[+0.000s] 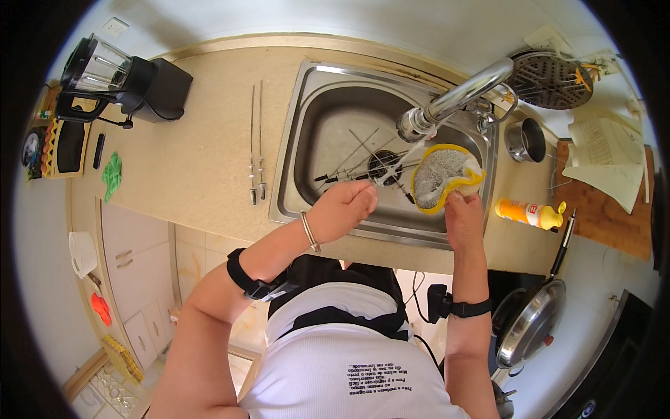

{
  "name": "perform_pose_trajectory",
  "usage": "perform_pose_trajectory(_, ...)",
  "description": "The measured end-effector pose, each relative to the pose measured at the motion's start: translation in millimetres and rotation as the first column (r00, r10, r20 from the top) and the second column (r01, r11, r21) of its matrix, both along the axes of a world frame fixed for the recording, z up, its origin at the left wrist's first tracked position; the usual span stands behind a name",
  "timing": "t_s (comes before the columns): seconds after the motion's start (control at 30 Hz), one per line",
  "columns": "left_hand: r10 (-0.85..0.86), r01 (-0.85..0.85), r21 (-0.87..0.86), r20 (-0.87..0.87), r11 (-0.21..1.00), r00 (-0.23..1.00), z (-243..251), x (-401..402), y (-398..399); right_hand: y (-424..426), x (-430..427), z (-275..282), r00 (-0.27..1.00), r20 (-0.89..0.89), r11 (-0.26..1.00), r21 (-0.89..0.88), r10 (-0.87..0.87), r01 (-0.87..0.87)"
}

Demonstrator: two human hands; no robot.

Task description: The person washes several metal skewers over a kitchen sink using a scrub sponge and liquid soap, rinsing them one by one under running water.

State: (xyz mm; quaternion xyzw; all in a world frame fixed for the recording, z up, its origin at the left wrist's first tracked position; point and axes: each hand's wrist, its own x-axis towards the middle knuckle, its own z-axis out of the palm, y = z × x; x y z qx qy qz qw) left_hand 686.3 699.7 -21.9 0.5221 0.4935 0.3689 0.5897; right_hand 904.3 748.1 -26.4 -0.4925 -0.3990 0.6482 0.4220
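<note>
My right hand (465, 214) pinches a grey scrubbing cloth with yellow edging (438, 175) over the right side of the steel sink (327, 110). My left hand (352, 205) is closed at the sink's front, around the end of what looks like a metal skewer (400, 165). That skewer slants up towards the chrome faucet (439, 105); water and blur hide its exact outline. Below it, several thin skewers with black ends (343, 170) lie crossed in the basin, some over the drain (386, 157). Two more metal skewers (256, 146) rest side by side on the counter, left of the sink.
An orange squeeze bottle (526, 212) lies right of the sink, near a steel pot (525, 140) and a wooden board (602, 209). A lidded pan (534, 324) stands at lower right. Leftward are a blender (125, 78) and a green cloth (112, 175).
</note>
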Motion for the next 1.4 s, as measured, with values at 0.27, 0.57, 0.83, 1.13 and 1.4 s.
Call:
perform_pose_trajectory(0.27, -0.029, 0.522, -0.506, 0.698, 0.687, 0.715, 2, 4, 14, 1, -22, -3, 0.910, -0.411, 0.992, -0.087, 0.045, -0.089)
perform_pose_trajectory(0.57, 0.035, 0.087, 0.236, -0.469, 0.968, 0.883, -3, 22, 1, 2, -23, -14, 0.981, -0.133, 0.987, -0.102, -0.137, 0.124)
perform_pose_trajectory(0.83, -0.086, 0.180, 0.148, -0.490, 0.972, 0.868, 5, 25, 3, -10, -28, -11, 0.992, -0.127, 0.992, -0.121, 0.000, -0.015)
perform_pose_trajectory(1.13, -0.122, 0.235, 0.117, -0.591, 0.965, 0.797, 15, 20, 3, -11, -30, -7, 0.985, 0.173, 0.999, 0.048, -0.001, -0.007)
perform_pose_trajectory(1.4, -0.200, 0.302, 0.062, -0.620, 0.951, 0.758, 24, 19, 8, -5, -28, 1, 0.973, 0.214, 0.995, 0.045, 0.081, -0.092)
